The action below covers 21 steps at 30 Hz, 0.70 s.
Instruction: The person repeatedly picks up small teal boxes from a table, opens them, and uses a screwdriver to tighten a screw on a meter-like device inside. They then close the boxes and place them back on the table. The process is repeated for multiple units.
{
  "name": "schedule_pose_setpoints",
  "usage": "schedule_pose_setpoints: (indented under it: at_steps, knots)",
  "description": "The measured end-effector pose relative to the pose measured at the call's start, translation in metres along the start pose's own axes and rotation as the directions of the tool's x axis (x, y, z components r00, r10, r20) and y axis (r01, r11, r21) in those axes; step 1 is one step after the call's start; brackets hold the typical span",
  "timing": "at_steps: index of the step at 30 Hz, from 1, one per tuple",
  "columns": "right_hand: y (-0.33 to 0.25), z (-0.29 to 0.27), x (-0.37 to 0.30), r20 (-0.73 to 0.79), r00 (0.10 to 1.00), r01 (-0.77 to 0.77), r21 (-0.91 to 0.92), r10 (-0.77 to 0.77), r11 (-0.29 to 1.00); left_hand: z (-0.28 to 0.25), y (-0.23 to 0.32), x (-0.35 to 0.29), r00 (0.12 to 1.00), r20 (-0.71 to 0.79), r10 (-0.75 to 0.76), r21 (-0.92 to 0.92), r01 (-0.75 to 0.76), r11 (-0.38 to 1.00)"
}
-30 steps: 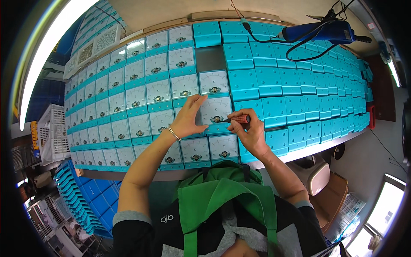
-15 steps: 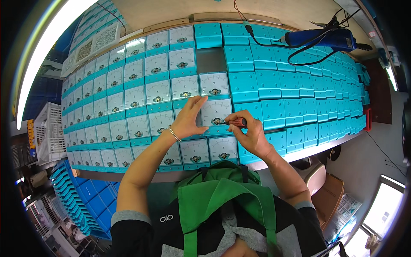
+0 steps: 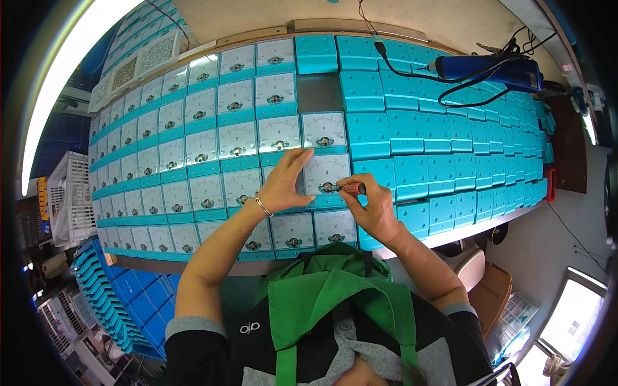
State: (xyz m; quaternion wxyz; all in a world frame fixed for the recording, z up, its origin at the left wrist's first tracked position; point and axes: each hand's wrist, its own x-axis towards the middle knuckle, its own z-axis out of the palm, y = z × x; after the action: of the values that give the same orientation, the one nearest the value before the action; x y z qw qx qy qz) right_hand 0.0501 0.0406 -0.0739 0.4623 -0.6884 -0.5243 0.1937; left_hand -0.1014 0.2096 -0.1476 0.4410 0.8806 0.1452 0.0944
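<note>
Working at one panel meter [image 3: 326, 175] near the table's front edge, the person is turning a small red-handled screwdriver [image 3: 347, 188] at the screw below its dial. The right hand [image 3: 373, 209] is pinching the screwdriver handle between thumb and fingers; the left hand [image 3: 283, 183] is pressing on the meter's left edge with spread fingers, steadying it. Rows of face-up meters [image 3: 193, 154] are filling the left half of the table, while many face-down teal meters [image 3: 450, 135] are lying at the right, so I judge about half is remaining. A blue power tool [image 3: 489, 66] is resting far behind.
</note>
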Motion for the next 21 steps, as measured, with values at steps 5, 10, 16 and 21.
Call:
schedule_pose_setpoints:
  at_steps: [5, 10, 16, 21]
  knots:
    - [-0.004, 0.002, 0.001, 0.046, 0.998, 0.039, -0.018, -0.038, 0.999, 0.002, -0.002, 0.000, 0.999, -0.012, 0.040, 0.015, -0.040, 0.999]
    - [-0.001, 0.006, -0.003, 0.022, 0.997, 0.076, -0.067, -0.075, 0.995, 0.004, -0.008, 0.000, 0.998, -0.026, 0.050, 0.032, -0.049, 0.998]
    - [-0.011, 0.010, -0.005, -0.049, 0.994, 0.093, -0.117, -0.100, 0.989, 0.005, -0.010, 0.001, 0.997, -0.023, 0.073, 0.018, -0.073, 0.997]
    - [-0.021, -0.006, 0.008, 0.331, 0.919, 0.206, 0.065, -0.216, 0.976, 0.003, -0.009, 0.001, 0.997, -0.016, 0.080, 0.024, -0.080, 0.997]
